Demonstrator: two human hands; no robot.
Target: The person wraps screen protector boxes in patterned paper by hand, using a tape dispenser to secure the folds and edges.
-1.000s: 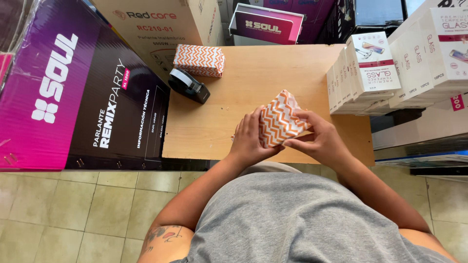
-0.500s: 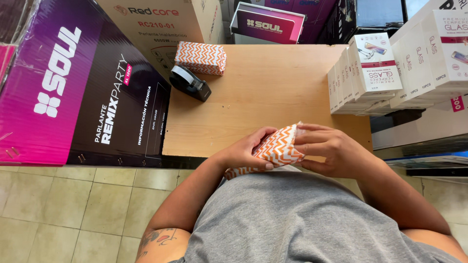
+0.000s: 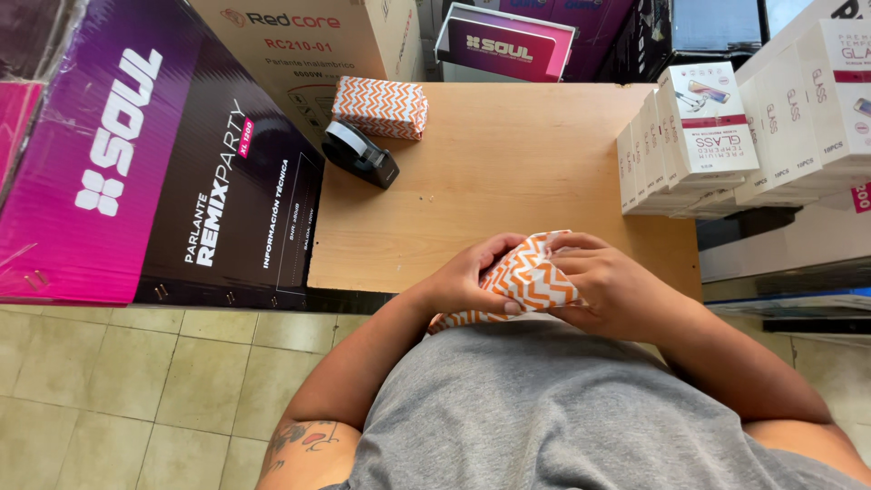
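Both hands were closed around one orange zigzag-wrapped parcel [image 3: 526, 277] at the near edge of the desk [image 3: 508, 172]: left hand [image 3: 467, 281] on its left side, right hand [image 3: 603, 286] folded over the right. Further away lay a tape dispenser [image 3: 360, 152] and a second wrapped box [image 3: 379, 106], with white boxes [image 3: 694, 136] stacked to the right.

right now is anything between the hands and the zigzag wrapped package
Nothing visible: the left hand and right hand both grip the orange zigzag package directly, held at the near edge of the wooden table.
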